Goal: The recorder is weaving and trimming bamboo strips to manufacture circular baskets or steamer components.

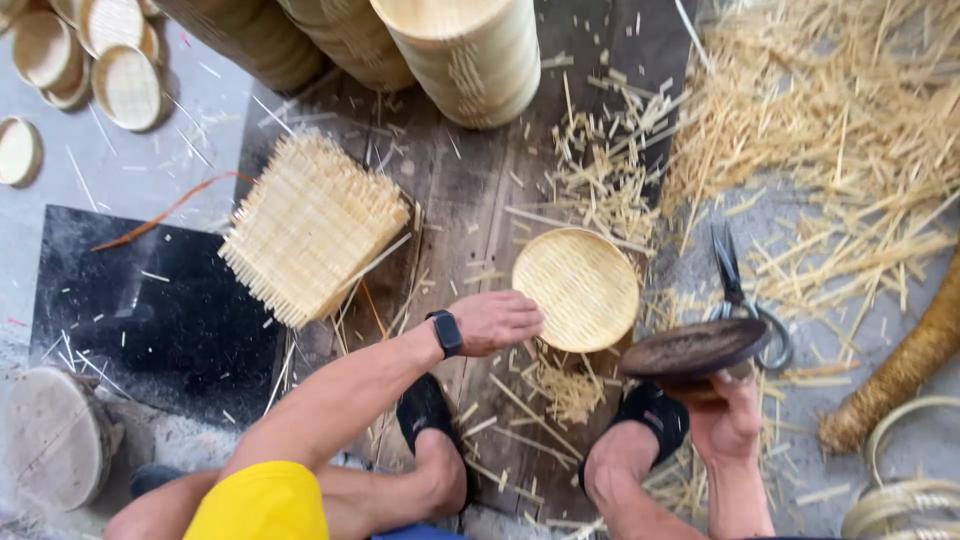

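A round woven bamboo mat lies flat on the dark wooden board. My left hand, with a black watch on its wrist, rests against the mat's left edge, fingers curled. My right hand holds up a dark round wooden disc by its underside, just right of the mat. Large black scissors lie on the floor behind the disc.
A stack of square woven bamboo mats leans left of centre. Tall stacks of bamboo steamer rings stand at the back, round lids at top left. Bamboo offcuts pile at right. A wooden stump sits lower left.
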